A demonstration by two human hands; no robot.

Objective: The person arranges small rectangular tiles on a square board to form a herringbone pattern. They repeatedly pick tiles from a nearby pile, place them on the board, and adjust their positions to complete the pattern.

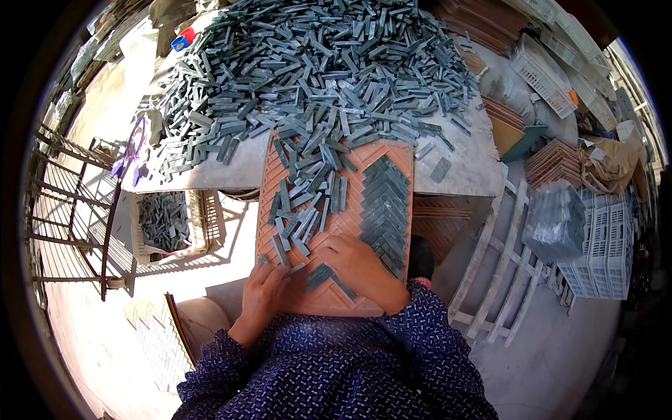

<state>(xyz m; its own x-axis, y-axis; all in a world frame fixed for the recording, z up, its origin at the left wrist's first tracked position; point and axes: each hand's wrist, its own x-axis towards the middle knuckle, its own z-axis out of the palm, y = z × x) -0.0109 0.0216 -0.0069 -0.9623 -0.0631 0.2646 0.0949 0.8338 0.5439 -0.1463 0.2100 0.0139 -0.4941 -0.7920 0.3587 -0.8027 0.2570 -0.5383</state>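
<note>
A terracotta-coloured grooved board (331,302) slopes between my body and the table. Grey-green stone strips (385,203) lie in its herringbone grooves in a long band on the right, with a smaller laid group (320,276) nearer me. Loose strips (301,210) are heaped on its upper left. At the board's lower left, my left hand (262,294) has its fingers drawn together at the end of a loose stone strip (280,250). My right hand (357,269) reaches over the laid group, fingers bent down toward the board; whatever is under its fingertips is hidden.
A big pile of stone strips (315,63) covers the pale table (462,150) ahead. At left are a crate of strips (203,222) and a metal rack (70,210). White slatted frames (490,269), stacked crates (598,245) and wrapped bundles (555,220) stand at right.
</note>
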